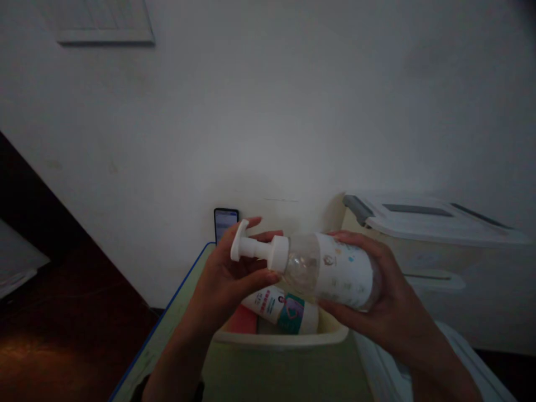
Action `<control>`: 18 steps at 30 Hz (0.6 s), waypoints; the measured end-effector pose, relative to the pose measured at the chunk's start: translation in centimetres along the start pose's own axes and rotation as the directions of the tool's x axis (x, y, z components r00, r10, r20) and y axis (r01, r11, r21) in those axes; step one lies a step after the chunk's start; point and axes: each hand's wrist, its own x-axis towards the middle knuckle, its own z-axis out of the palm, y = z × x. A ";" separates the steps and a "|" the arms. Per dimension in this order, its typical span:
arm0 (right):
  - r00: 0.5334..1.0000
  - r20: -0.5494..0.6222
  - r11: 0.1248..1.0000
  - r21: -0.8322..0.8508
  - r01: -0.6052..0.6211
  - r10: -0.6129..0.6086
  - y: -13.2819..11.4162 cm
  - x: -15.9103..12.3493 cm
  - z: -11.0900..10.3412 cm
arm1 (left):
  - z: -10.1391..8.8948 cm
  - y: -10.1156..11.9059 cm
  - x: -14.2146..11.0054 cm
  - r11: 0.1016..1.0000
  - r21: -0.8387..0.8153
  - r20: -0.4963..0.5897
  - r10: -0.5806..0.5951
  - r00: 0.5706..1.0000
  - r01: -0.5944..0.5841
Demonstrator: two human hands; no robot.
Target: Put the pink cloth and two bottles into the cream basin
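Observation:
A clear pump bottle (302,262) with a white pump head and a white printed label lies sideways in the air between my hands. My right hand (387,301) wraps round its body at the base end. At the pump end, my left hand (228,285) has its thumb against the white collar, with the fingers curled behind it. Below the bottle is a cream basket (285,340). In it lie a white bottle with a green and purple label (293,315) and a red item (242,321), partly hidden by my left hand.
The basket stands on a green table (167,329) with a blue edge. A phone (225,220) leans upright against the white wall behind. On the right are a lidded storage bin (419,223) and another pale lidded container (464,363).

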 end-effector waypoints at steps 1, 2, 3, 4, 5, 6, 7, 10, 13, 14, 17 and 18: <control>0.999 0.001 0.999 -0.030 0.036 -0.036 0.1 0.0 -0.1 | 0.3 0.1 -0.1 1.000 0.013 -0.038 -0.011 0.999 0.012; 0.997 -0.001 0.996 -0.054 0.073 -0.074 0.2 0.1 -0.2 | 0.5 0.1 -0.2 0.999 0.029 -0.061 -0.019 0.998 0.020; 0.995 -0.007 0.992 -0.071 0.102 -0.103 0.3 0.1 -0.2 | 0.7 0.2 -0.2 0.998 0.049 -0.067 -0.023 0.998 0.026; 0.993 -0.014 0.989 -0.085 0.120 -0.121 0.4 0.1 -0.2 | 0.7 0.3 -0.3 0.997 0.068 -0.060 -0.027 0.998 0.031; 0.992 -0.022 0.988 -0.095 0.122 -0.125 0.4 0.1 -0.2 | 0.7 0.4 -0.3 0.996 0.087 -0.048 -0.031 0.998 0.035; 0.993 -0.023 0.989 -0.102 0.109 -0.112 0.4 0.1 -0.2 | 0.6 0.4 -0.3 0.993 0.109 -0.027 -0.038 0.999 0.041; 0.996 -0.015 0.991 -0.105 0.085 -0.087 0.5 0.1 -0.2 | 0.5 0.5 -0.3 0.990 0.135 -0.003 -0.048 0.999 0.048; 0.999 0.035 0.995 -0.102 0.021 -0.017 0.5 0.1 -0.3 | -0.1 0.5 -0.1 0.969 0.235 0.061 -0.093 0.994 0.076; 0.999 0.048 0.995 -0.101 0.017 -0.012 0.6 0.1 -0.4 | -0.3 0.5 0.0 0.951 0.299 0.072 -0.109 0.991 0.083; 0.999 0.045 0.994 -0.104 0.019 -0.014 0.7 0.1 -0.4 | -0.3 0.5 0.0 0.949 0.305 0.074 -0.111 0.991 0.084; 0.999 0.054 0.994 -0.105 0.016 -0.010 0.8 0.1 -0.4 | -0.2 0.4 -0.1 0.945 0.318 0.075 -0.111 0.991 0.082; 0.998 0.059 0.995 -0.101 0.010 -0.004 0.9 0.1 -0.4 | -0.2 0.4 -0.1 0.941 0.329 0.074 -0.113 0.991 0.082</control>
